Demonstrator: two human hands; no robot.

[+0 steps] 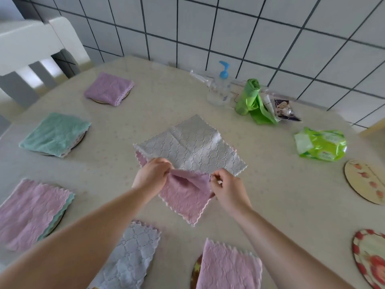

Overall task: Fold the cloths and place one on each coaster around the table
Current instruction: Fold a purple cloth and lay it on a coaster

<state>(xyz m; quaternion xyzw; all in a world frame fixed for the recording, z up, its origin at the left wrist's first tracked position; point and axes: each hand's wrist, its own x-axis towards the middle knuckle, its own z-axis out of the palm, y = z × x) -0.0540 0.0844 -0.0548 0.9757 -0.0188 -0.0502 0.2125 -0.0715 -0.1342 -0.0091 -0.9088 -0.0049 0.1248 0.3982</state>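
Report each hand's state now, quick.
Left hand: grip pinching the pink cloth at its upper edge.
Right hand: grip pinching the same cloth.

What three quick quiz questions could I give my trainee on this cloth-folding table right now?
1. True or false: both hands pinch the pink cloth in the middle of the table.
2. Which cloth lies spread beneath it? A) teal B) grey C) purple
3. How many coasters at the right edge are bare?

Key
1. True: the left hand and right hand each pinch its upper edge.
2. B: the grey cloth.
3. Two: the peach-print coaster and the red-rimmed coaster.
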